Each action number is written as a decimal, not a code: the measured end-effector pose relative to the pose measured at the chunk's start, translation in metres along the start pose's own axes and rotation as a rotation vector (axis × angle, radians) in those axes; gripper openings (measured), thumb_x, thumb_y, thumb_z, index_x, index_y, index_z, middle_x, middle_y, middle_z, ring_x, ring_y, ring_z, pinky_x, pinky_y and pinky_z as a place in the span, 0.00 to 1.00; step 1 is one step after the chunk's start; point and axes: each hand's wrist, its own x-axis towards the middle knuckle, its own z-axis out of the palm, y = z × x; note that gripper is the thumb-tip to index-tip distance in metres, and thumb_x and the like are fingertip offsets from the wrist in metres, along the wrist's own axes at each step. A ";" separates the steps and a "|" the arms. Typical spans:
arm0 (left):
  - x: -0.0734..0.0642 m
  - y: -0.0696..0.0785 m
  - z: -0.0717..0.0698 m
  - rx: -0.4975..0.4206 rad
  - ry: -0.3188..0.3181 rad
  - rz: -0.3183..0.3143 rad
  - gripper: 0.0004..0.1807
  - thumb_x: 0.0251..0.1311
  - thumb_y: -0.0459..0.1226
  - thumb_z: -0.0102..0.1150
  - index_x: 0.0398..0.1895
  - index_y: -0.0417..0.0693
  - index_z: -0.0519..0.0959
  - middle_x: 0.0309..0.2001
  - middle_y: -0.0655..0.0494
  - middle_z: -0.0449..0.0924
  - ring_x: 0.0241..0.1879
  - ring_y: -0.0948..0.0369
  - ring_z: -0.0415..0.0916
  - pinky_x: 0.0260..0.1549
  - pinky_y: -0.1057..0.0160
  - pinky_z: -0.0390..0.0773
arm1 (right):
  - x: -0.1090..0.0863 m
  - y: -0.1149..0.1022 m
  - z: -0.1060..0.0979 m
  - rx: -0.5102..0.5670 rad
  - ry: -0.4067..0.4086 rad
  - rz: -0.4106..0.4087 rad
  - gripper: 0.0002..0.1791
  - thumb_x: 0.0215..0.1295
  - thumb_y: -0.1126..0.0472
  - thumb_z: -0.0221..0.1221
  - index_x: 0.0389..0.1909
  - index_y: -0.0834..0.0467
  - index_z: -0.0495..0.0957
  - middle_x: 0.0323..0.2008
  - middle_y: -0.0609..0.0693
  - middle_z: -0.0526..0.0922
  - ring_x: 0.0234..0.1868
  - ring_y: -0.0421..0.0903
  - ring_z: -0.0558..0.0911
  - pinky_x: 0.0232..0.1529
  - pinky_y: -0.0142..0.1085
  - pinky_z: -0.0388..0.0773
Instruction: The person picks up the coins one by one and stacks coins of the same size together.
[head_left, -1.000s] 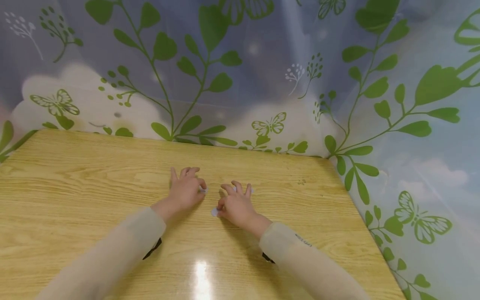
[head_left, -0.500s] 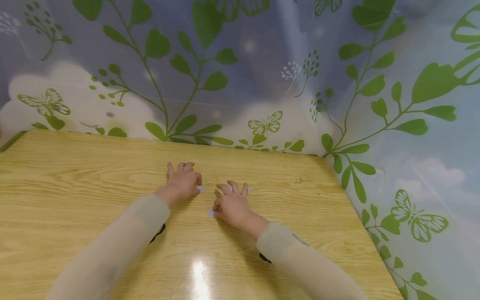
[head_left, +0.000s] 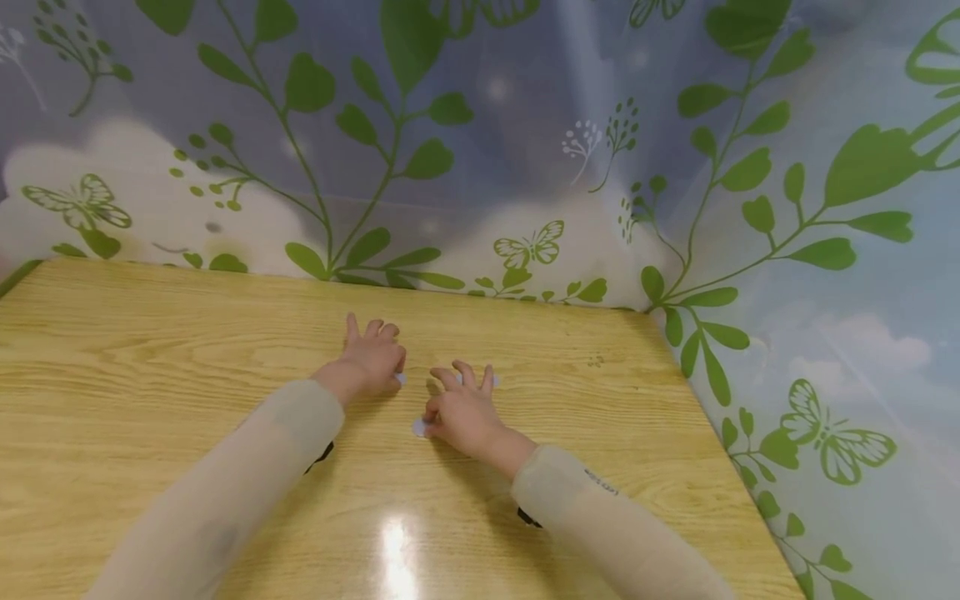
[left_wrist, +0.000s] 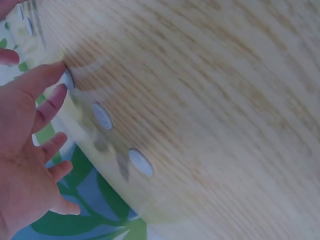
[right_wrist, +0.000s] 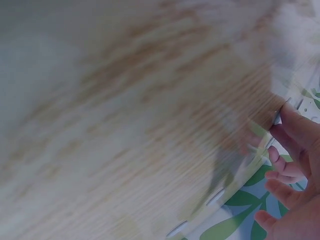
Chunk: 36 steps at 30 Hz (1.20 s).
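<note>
In the head view my left hand [head_left: 367, 358] is over the middle of the table, thumb and index finger pinching the edge of a small white round disc [head_left: 401, 379]; its other fingers are spread upward. Closer to me, my right hand [head_left: 467, 417] pinches another white disc [head_left: 419, 427] between thumb and index finger. Beyond its raised fingers lies a further disc [head_left: 493, 381], partly covered by them. From the left wrist two flat discs show beneath the left hand, a nearer disc [left_wrist: 141, 162] and a disc [left_wrist: 102, 116] closer to the fingertips; the head view hides them.
The wood-grained table [head_left: 187, 333] has its back edge against a curtain [head_left: 480, 167] printed with leaves and butterflies. More curtain closes off the right side. A bright light reflection [head_left: 397, 550] shows on the near tabletop.
The head view has shifted slightly. My left wrist has turned and its forearm swung a little to the right, with the pinch at the disc kept. My right hand stays at its disc.
</note>
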 end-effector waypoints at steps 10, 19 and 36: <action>-0.005 -0.004 -0.001 -0.154 0.022 -0.048 0.10 0.56 0.44 0.62 0.21 0.53 0.78 0.64 0.42 0.63 0.66 0.38 0.54 0.60 0.26 0.37 | 0.000 -0.001 -0.001 0.003 0.012 -0.002 0.08 0.52 0.47 0.65 0.29 0.45 0.84 0.67 0.52 0.65 0.69 0.61 0.56 0.60 0.72 0.48; -0.016 -0.007 -0.008 -0.253 -0.018 -0.060 0.08 0.57 0.41 0.58 0.24 0.52 0.81 0.63 0.44 0.65 0.64 0.37 0.55 0.58 0.24 0.37 | -0.001 -0.002 0.000 -0.012 0.014 0.008 0.08 0.52 0.47 0.66 0.29 0.45 0.84 0.67 0.51 0.65 0.69 0.60 0.56 0.60 0.71 0.48; -0.030 0.001 -0.017 -0.364 -0.067 -0.036 0.08 0.59 0.42 0.57 0.25 0.52 0.81 0.63 0.43 0.64 0.63 0.34 0.56 0.55 0.22 0.35 | -0.003 0.001 0.000 -0.002 0.007 -0.011 0.12 0.54 0.44 0.65 0.35 0.45 0.84 0.67 0.53 0.63 0.70 0.61 0.55 0.60 0.72 0.46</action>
